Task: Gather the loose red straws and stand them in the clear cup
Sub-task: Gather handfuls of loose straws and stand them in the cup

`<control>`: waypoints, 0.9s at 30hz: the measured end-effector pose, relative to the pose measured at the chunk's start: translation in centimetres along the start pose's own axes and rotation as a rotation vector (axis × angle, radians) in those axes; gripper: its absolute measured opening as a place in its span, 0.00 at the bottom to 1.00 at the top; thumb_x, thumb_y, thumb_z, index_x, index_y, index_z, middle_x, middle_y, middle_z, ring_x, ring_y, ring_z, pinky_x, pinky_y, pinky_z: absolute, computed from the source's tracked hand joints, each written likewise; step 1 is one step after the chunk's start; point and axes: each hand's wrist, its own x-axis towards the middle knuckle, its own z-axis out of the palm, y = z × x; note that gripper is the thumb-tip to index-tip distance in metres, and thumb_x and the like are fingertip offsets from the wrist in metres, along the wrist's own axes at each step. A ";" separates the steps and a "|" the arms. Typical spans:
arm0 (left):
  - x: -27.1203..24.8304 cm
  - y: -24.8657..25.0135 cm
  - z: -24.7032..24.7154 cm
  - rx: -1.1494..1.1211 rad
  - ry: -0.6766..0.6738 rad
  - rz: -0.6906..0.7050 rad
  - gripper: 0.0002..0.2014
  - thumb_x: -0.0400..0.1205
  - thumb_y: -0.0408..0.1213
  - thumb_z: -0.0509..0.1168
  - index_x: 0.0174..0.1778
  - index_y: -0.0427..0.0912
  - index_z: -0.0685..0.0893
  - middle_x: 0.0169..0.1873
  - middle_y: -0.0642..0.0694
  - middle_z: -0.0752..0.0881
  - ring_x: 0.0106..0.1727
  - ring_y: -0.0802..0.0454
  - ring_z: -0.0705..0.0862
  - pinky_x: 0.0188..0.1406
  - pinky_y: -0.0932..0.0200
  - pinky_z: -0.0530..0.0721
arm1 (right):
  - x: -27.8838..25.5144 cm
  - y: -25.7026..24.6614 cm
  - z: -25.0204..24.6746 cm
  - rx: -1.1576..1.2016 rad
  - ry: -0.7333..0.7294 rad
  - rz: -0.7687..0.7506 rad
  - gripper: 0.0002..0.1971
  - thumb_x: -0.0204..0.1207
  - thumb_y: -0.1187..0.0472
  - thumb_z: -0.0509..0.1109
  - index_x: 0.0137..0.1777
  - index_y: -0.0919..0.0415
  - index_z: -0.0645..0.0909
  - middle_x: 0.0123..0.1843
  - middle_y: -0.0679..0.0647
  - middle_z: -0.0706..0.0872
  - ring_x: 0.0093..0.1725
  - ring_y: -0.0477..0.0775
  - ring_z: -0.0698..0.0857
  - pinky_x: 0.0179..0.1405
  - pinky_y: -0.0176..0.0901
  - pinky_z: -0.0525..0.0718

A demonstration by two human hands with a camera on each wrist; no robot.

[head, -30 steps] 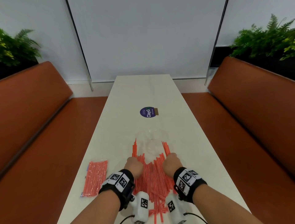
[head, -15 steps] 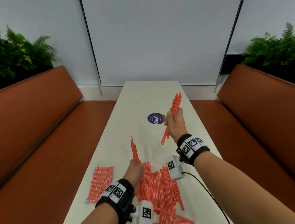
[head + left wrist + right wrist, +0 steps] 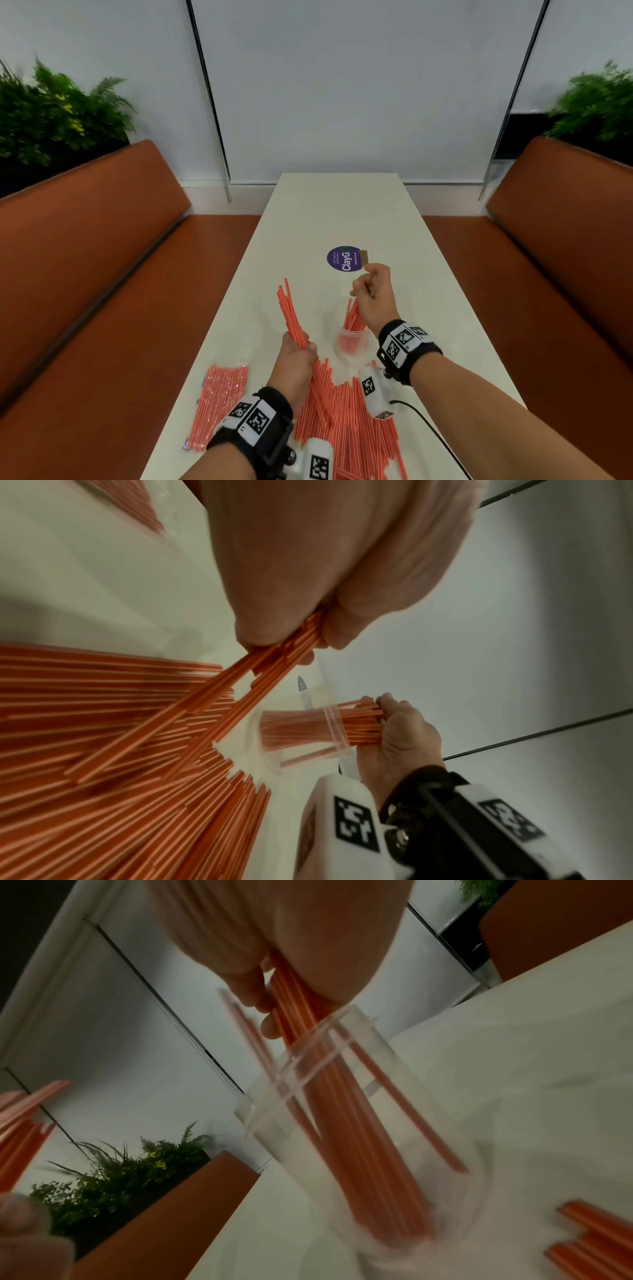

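Straws (image 3: 354, 317) in my right hand (image 3: 375, 298) are down inside the cup (image 3: 351, 339), fingers curled round their tops, so I should let go gently, left hand (image 3: 296, 359) gripping the next bunch (image 3: 291, 315) above the pile (image 3: 349, 421).

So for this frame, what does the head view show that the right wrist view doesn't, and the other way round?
Only the head view shows the sealed straw packet, the purple sticker and the left hand gripping a bundle. Only the right wrist view shows straws reaching the clear cup bottom, fingers curled round them. Both show the right hand over the cup, with loose straws on the table.
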 end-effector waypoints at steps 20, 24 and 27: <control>6.2 6.9 7.3 0.249 -0.075 0.430 0.10 0.83 0.25 0.59 0.56 0.43 0.75 0.39 0.54 0.79 0.47 0.53 0.78 0.59 0.55 0.77 | -4.1 3.0 -3.0 -0.007 -0.394 0.248 0.75 0.43 0.56 0.89 0.78 0.41 0.31 0.76 0.59 0.70 0.76 0.56 0.71 0.78 0.59 0.69; 6.9 4.4 7.5 0.355 -0.115 0.376 0.12 0.82 0.23 0.58 0.44 0.47 0.74 0.35 0.52 0.75 0.39 0.54 0.75 0.47 0.61 0.77 | -3.8 3.4 -2.3 -0.015 -0.353 0.252 0.70 0.54 0.67 0.85 0.78 0.43 0.30 0.68 0.51 0.78 0.66 0.47 0.82 0.69 0.46 0.80; 7.1 3.7 7.3 0.384 -0.114 0.346 0.13 0.80 0.20 0.57 0.47 0.45 0.75 0.38 0.47 0.78 0.41 0.52 0.79 0.48 0.59 0.80 | -3.6 3.2 -2.5 -0.023 -0.367 0.260 0.67 0.56 0.71 0.83 0.80 0.48 0.34 0.65 0.50 0.81 0.61 0.45 0.85 0.57 0.32 0.82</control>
